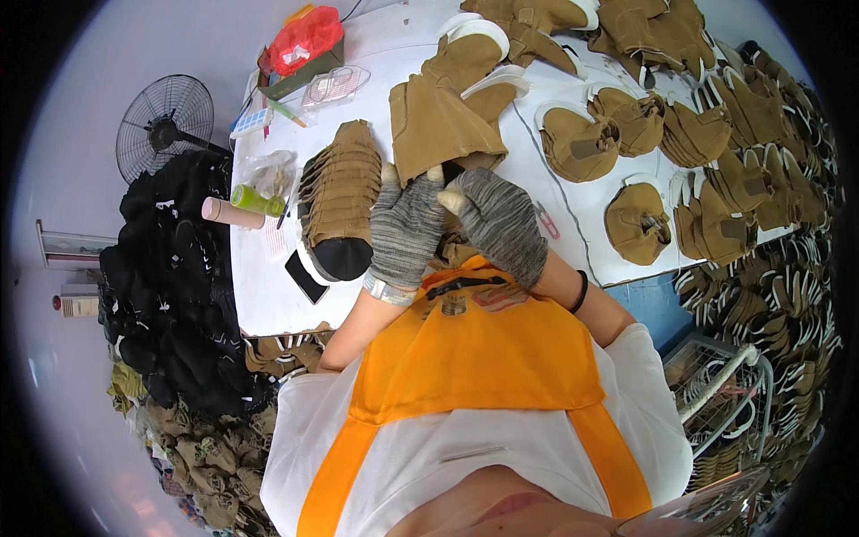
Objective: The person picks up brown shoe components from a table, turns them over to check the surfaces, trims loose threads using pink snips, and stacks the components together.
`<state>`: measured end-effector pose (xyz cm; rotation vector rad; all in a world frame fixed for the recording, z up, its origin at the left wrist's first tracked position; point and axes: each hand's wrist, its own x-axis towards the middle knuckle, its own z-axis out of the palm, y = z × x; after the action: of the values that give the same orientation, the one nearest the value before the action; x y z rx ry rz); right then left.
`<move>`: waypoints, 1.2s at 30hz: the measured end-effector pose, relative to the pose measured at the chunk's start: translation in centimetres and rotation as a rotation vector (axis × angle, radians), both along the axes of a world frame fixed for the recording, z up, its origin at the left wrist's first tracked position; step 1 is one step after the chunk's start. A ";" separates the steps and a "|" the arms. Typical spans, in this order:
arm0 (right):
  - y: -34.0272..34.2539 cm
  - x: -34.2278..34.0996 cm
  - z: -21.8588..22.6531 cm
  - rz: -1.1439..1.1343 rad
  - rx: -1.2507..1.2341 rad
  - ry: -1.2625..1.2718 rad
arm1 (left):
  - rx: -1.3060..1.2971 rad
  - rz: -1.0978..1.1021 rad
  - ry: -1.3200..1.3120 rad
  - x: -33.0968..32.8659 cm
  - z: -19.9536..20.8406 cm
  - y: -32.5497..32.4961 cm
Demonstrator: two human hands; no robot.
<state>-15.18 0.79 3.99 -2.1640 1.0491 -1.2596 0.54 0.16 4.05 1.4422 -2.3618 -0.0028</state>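
A tan boot upper (443,125) with a white edge lies on the white table, its wide end toward me. Both my hands wear grey knitted gloves with bare fingertips. My left hand (407,231) is closed at the near edge of the upper. My right hand (503,228) is closed beside it, its fingertips at a small black patch (454,169) on that edge. The gloves partly hide what the fingers grip. Left of my left hand stands a row of stacked tan pieces (344,179) with a black piece (344,259) at its near end.
More tan uppers (577,143) stand in groups to the right and far side. A phone (306,277), green bottle (257,200), pink cylinder (222,212) and box with a red bag (306,54) sit left. A fan (164,132) and black pile (179,268) are beyond; a wire basket (716,385) stands right.
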 end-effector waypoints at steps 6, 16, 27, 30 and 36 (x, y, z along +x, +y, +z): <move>1.0 -3.9 -1.8 0.244 0.330 0.647 | -0.268 0.112 -0.317 2.2 -0.8 -0.9; 1.0 -7.4 -4.8 0.019 0.627 0.231 | -0.122 0.168 0.307 3.3 -3.3 -2.1; -0.1 -4.6 1.9 -0.127 0.495 -0.633 | 0.904 -0.301 2.216 4.4 -4.1 -1.4; 0.3 -4.0 3.7 0.074 0.485 -0.611 | 0.743 -0.225 1.981 3.3 -2.1 -0.9; -0.1 -3.7 5.4 0.042 0.520 -0.455 | 0.613 -0.190 1.793 3.5 -1.0 -1.1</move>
<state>-18.93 0.73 9.37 -1.4217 0.9893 -1.2127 4.07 -0.93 3.04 0.6376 -0.8867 -1.4463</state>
